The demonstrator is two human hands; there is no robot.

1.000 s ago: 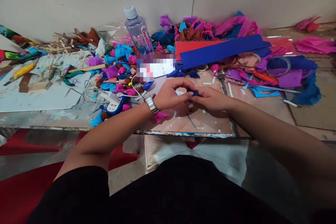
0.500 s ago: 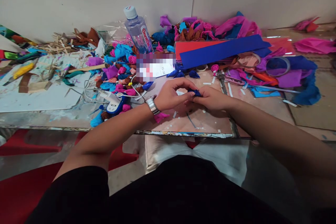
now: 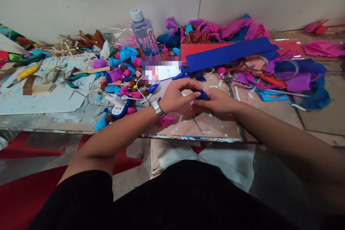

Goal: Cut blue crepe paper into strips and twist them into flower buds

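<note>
Between both hands, over the front middle of the table, is a small piece of dark blue crepe paper [image 3: 202,95]. My left hand [image 3: 179,95], with a metal watch on its wrist, pinches it from the left with thumb and fingertips. On its right side my right hand [image 3: 217,100] grips it with thumb and bent fingers, which partly hide it. Just behind the hands lie other blue paper pieces [image 3: 199,76] and a phone [image 3: 165,72] with a lit screen. Long dark blue paper strips [image 3: 231,53] rest on a red sheet behind.
A clear water bottle [image 3: 145,36] stands at the back. A power strip [image 3: 118,108] with white cables lies left of my left forearm. Paper flowers [image 3: 126,73] crowd the left middle. Tape rolls [image 3: 286,69] and scissors [image 3: 229,81] lie to the right. A yellow utility knife [image 3: 27,72] is far left.
The blue paper shows a little more between my fingers, which have shifted slightly on it. Both hands stay in nearly the same place. The whole view has moved slightly.
</note>
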